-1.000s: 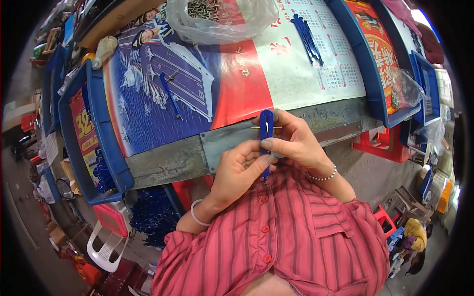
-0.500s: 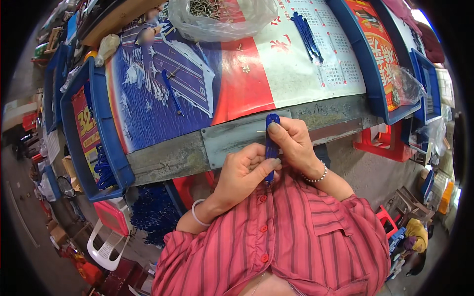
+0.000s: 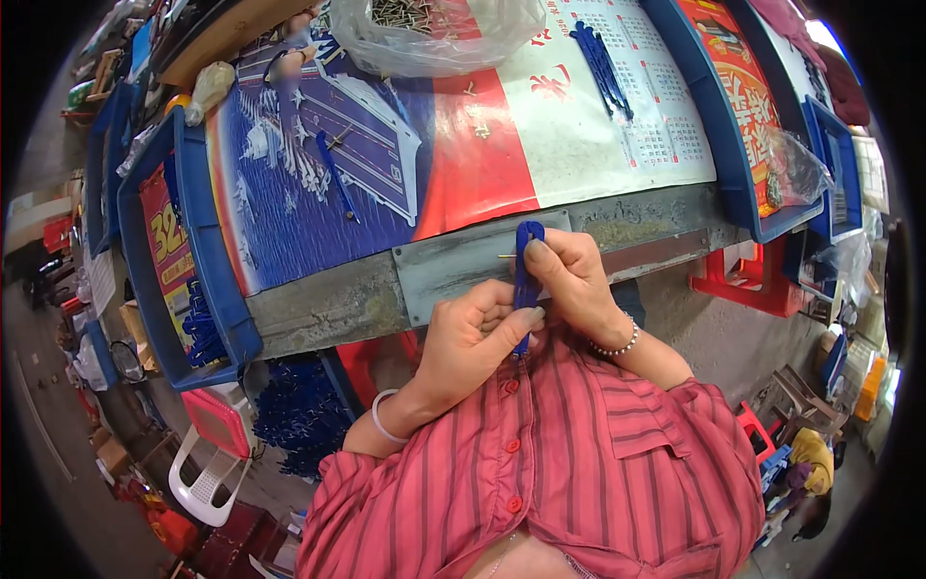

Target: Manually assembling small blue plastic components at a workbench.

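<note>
A folded loop of blue cord point(image 3: 527, 282) stands upright in front of my chest, at the near edge of the table. Its rounded end points up, and a thin metal pin point(image 3: 506, 256) sticks out of it to the left. My right hand point(image 3: 567, 280) pinches the upper part, thumb on top. Lower down, my left hand point(image 3: 475, 326) grips the same cord between thumb and curled fingers, and a short end hangs below. What the curled fingers cover is hidden. Another blue cord with a metal pin point(image 3: 338, 179) lies on the poster at left.
A clear plastic bag of metal pins point(image 3: 405, 17) stands at the far side. Several blue cords point(image 3: 600, 72) lie on the calendar sheet point(image 3: 666, 145). Blue trays flank the table, left point(image 3: 217, 280) and right point(image 3: 709, 106). Many blue cords point(image 3: 299, 415) are heaped below the table's left side.
Both hands and the cord have shifted very slightly left. Their grips look the same, and the pin still sticks out to the left.
</note>
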The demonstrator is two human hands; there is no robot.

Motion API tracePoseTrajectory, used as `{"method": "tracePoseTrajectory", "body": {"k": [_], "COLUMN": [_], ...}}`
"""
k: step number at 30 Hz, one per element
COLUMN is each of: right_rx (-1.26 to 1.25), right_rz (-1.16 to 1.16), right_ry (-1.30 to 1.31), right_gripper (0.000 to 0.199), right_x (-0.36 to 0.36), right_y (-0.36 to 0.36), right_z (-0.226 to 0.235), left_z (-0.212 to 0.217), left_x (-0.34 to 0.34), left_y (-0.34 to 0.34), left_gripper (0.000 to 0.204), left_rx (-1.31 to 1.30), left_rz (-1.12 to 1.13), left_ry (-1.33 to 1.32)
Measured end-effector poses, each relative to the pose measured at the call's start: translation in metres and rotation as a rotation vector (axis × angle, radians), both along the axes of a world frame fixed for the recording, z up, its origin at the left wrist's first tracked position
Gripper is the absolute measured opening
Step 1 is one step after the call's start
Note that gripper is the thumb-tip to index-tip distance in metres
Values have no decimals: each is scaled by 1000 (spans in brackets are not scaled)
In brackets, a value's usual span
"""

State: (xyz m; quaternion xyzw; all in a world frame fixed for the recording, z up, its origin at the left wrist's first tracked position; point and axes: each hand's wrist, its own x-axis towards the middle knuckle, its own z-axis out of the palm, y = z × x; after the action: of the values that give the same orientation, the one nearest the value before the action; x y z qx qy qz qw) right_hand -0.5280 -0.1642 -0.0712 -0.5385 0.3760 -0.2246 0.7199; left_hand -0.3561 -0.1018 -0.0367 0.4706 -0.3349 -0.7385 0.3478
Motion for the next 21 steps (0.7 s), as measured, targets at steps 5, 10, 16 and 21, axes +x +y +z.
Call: {"method": "tracePoseTrajectory", "body": {"k": [5, 10, 16, 21], "right_rx": [-147, -229, -81, -294], "right_rz": [-296, -140, -69, -448], "right_ry": [-114, -55, 53, -90], "right_gripper": [24, 23, 25, 23], "right_x": [18, 6, 0, 28], "right_y": [3, -1, -1, 4], "right_z": [12, 0, 4, 9], "left_z": [-6, -3, -6, -11], "left_x": [0, -2, -3, -2], "left_y": [-1, -2, -2, -4], "left_gripper": [14, 15, 15, 13], "left_rx": [-28, 22, -25, 6], "left_rz": [18, 19, 8, -1], "left_ry": [10, 14, 38, 45]}}
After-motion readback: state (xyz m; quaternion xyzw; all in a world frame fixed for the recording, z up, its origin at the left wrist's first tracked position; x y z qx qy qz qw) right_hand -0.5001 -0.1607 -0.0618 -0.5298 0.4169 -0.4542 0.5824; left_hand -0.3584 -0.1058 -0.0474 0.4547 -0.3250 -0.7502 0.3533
